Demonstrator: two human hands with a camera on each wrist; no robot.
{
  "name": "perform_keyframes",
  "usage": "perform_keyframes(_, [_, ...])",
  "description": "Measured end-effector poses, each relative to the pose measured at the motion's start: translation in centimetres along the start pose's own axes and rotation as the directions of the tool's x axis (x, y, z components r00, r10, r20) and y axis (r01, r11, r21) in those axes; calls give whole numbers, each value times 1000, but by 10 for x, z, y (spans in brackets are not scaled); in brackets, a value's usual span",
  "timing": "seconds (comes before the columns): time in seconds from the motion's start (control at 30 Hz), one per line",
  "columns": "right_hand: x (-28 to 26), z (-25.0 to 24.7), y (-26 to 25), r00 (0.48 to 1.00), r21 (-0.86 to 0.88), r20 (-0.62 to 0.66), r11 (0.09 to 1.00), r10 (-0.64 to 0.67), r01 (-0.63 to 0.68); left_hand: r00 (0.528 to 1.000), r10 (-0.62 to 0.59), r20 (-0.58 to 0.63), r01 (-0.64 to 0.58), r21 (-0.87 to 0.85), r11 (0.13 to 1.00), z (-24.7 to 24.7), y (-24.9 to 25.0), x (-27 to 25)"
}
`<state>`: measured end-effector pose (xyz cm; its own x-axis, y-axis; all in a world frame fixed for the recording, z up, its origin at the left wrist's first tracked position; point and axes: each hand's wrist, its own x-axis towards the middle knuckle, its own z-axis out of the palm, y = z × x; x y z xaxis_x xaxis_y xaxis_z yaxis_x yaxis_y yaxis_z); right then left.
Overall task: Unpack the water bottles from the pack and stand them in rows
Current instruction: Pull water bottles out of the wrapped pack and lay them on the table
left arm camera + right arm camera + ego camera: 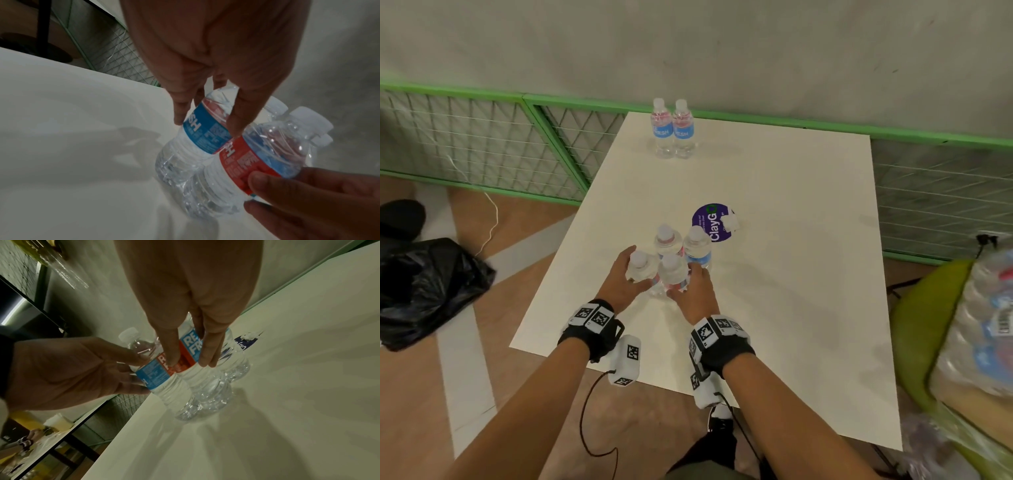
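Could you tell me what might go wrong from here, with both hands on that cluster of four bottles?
1. The left hand and right hand grip only the two near bottles; moving them could topple the two behind, which stand touching.
2. The cluster stands beside the purple sticker with crumpled paper on it; sliding forward could catch there.

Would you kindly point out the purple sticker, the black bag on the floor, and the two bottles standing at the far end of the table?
purple sticker [710,224]: head view, on its printed face.
black bag [431,287]: head view, on its crumpled top.
two far bottles [663,132]: head view, on the left one's blue label.
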<state>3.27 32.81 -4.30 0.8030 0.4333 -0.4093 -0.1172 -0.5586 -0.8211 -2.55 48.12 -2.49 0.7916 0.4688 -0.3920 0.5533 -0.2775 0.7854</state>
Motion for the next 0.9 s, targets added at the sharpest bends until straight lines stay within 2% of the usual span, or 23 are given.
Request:
perform_keyframes(0.1, [-9, -8, 10, 992, -39, 115, 998, 46, -42, 992, -90, -91, 89, -15, 996, 7, -7, -11])
perform_keyframes(0.17, [-25, -24, 21, 956, -130, 274, 989, 104, -70, 968, -199, -155, 206, 35, 978, 16, -16, -28])
perform_keyframes(0.2, [-36, -35, 29, 925, -179, 354, 981, 138, -78, 955, -257, -146, 276, 126, 953, 24, -25, -37])
perform_keyframes(0.23, [-49, -47, 40, 897, -210, 411, 974, 164, -82, 948, -301, -98, 317, 271, 909, 34, -32, -46])
perform_keyframes(0.27, [-63, -61, 53, 879, -229, 439, 969, 188, -93, 942, -336, -3, 307, 415, 856, 47, -35, -55])
perform_keyframes(0.33, [-91, -92, 87, 875, -216, 427, 966, 227, -145, 897, -358, 260, 144, 594, 791, 79, -33, -71])
perform_keyframes(0.43, [-140, -155, 151, 886, -65, 336, 947, 319, -316, 779, -276, 564, -167, 610, 775, 143, -16, -94])
perform_keyframes(0.5, [-173, -204, 191, 893, 88, 196, 899, 406, -428, 696, -207, 688, -316, 552, 771, 186, 5, -111])
perform_keyframes(0.53, [-187, -230, 210, 883, 161, 86, 868, 462, -470, 661, -180, 728, -369, 525, 767, 207, 17, -118])
perform_keyframes(0.57, [-199, -255, 226, 855, 216, -55, 842, 515, -494, 630, -151, 762, -422, 499, 757, 229, 28, -125])
perform_keyframes(0.6, [-208, -280, 240, 804, 257, -217, 827, 553, -499, 597, -119, 794, -476, 469, 744, 251, 41, -132])
perform_keyframes(0.63, [-214, -301, 250, 736, 301, -361, 818, 573, -489, 564, -77, 822, -531, 433, 728, 272, 55, -139])
perform_keyframes(0.7, [-223, -337, 256, 600, 404, -536, 805, 593, -434, 503, -6, 864, -625, 369, 688, 310, 84, -152])
perform_keyframes(0.77, [-225, -363, 253, 552, 441, -595, 812, 584, -382, 463, 48, 885, -683, 322, 656, 345, 110, -164])
perform_keyframes(0.83, [-219, -380, 249, 578, 398, -579, 818, 575, -415, 446, 88, 891, -711, 293, 639, 373, 133, -172])
perform_keyframes(0.9, [-211, -388, 249, 627, 267, -552, 829, 549, -491, 438, 139, 888, -733, 263, 628, 392, 152, -178])
